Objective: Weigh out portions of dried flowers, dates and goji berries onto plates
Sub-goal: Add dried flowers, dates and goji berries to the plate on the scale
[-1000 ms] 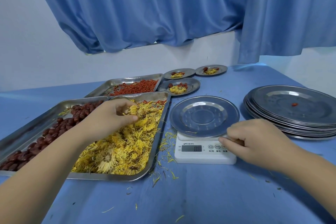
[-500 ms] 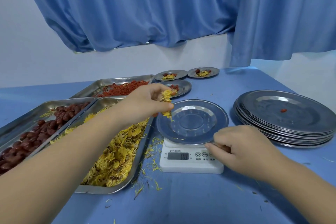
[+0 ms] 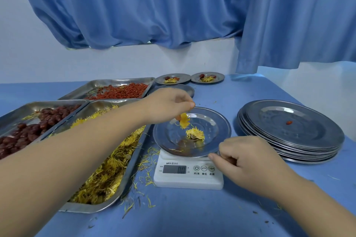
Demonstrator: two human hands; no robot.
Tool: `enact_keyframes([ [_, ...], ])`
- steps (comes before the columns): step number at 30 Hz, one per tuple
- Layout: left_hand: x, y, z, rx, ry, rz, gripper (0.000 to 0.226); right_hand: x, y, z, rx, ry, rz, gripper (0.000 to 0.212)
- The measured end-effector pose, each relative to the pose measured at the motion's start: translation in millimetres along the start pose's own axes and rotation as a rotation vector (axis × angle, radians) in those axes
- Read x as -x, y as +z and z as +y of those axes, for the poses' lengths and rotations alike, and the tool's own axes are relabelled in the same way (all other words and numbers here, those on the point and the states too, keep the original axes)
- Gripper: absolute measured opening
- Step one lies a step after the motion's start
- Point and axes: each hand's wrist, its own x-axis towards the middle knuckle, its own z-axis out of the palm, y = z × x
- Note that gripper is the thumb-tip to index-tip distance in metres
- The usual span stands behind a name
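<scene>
A steel plate [image 3: 217, 121] sits on a white digital scale [image 3: 188, 174]. One yellow dried flower [image 3: 195, 134] lies on the plate. My left hand [image 3: 167, 105] hovers over the plate's left side and pinches another dried flower [image 3: 184, 121] that hangs from the fingers. My right hand [image 3: 244, 159] rests at the plate's near right rim, fingers curled against the edge. Three steel trays stand to the left: dried flowers [image 3: 113, 159], dates [image 3: 28, 131] and goji berries [image 3: 123, 91].
A stack of empty plates [image 3: 292, 132] with one stray berry stands at the right. Two filled plates [image 3: 172, 79] [image 3: 207, 77] sit at the back, and a third plate [image 3: 185, 88] is partly hidden behind my left hand. Loose petals litter the blue table [image 3: 192, 213].
My left hand took flowers from the tray and moved right over the plate on the scale. One flower now lies on the plate. My right hand stayed at the plate's rim.
</scene>
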Motion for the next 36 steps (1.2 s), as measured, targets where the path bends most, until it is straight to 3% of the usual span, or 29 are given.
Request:
enact_keyframes([
  [14, 19, -9, -18, 0.330, -0.008, 0.141, 0.015, -1, 4, -6, 0.018, -0.016, 0.050, 0.044],
  [28, 1, 19, -15, 0.235, -0.049, 0.200, 0.041, 0, 0, -3, 0.031, -0.016, 0.056, 0.043],
  [33, 12, 7, -14, 0.530, -0.103, 0.151, 0.016, 0, -4, -4, 0.029, -0.028, 0.072, 0.043],
  [36, 24, -2, -22, 0.708, -0.153, 0.109, 0.023, -1, -4, -7, 0.032, -0.050, 0.062, 0.042],
])
